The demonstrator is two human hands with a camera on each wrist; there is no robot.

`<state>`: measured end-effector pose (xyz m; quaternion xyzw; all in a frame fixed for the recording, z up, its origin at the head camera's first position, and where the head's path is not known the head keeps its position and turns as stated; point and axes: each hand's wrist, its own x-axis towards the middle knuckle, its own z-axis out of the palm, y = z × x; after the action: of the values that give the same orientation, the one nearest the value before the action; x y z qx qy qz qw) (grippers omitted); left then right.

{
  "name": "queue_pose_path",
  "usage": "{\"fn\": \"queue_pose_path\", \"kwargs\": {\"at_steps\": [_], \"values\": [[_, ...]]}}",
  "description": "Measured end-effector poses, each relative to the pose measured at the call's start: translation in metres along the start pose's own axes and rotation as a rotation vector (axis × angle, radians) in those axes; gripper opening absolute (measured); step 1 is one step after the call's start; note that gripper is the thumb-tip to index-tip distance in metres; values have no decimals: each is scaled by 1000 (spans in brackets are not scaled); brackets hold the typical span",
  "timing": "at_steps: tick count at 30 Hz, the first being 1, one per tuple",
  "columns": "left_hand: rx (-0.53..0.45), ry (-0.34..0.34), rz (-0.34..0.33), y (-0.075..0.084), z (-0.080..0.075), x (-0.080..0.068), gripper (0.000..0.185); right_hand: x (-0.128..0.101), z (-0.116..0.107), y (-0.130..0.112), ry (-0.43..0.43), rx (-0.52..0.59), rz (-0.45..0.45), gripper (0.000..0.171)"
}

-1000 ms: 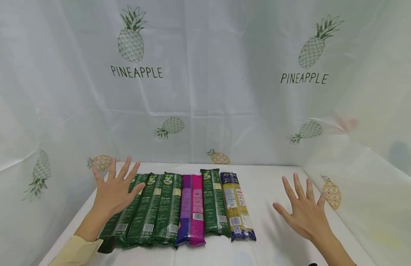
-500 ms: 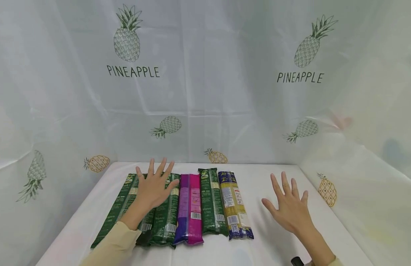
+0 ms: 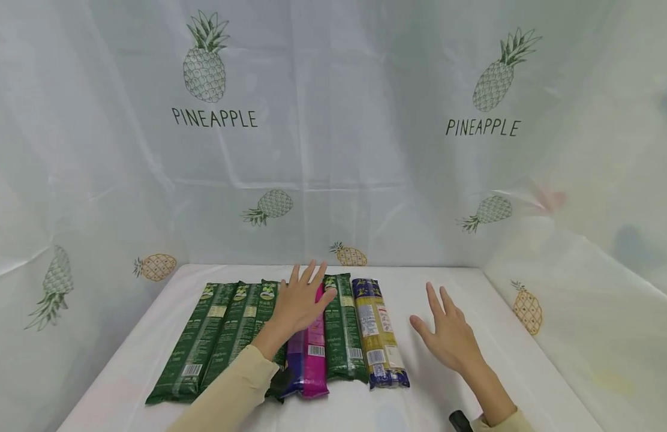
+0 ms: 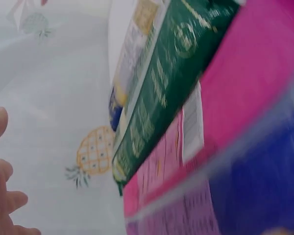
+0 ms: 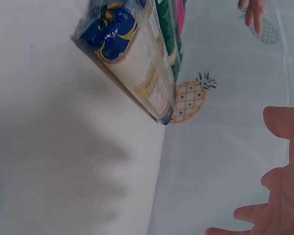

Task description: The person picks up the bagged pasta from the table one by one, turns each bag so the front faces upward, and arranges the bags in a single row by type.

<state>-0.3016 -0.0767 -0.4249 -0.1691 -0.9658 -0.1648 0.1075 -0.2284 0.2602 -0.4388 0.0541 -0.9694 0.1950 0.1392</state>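
My left hand, fingers spread, hovers over the pink and purple pack and hides its upper part. Green spaghetti packs lie side by side to the left, partly covered by the left forearm. Another green spaghetti pack lies right of the pink one, followed by a yellow and blue pack of pasta. My right hand is held above the table to the right of that last pack, fingers extended and holding nothing. In the left wrist view, the pink pack looms close and blurred.
The packs lie in a row on a white-covered table. A pale curtain printed with pineapples rises behind it and along both sides. Dark wrist devices, such as the one by the right sleeve, sit below the hands.
My left hand has swept rightward from above the leftmost green packs to above the pink one. The right hand has shifted left, towards the yellow and blue pack. The packs stay in place.
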Motion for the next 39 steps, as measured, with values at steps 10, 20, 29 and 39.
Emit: {"fn": "queue_pose_path", "kwargs": {"at_steps": [10,20,29,39], "values": [[-257,-62,-37,27,30,18,76,1,15,-3,-141,184,112,89],[-547,-128,-125,46,50,34,75,-1,33,-10,-218,466,256,89],[-641,-171,-208,61,68,49,73,-5,48,-18,-284,507,331,87],[-575,-203,-305,56,87,68,72,0,57,-30,-320,414,280,91]]}}
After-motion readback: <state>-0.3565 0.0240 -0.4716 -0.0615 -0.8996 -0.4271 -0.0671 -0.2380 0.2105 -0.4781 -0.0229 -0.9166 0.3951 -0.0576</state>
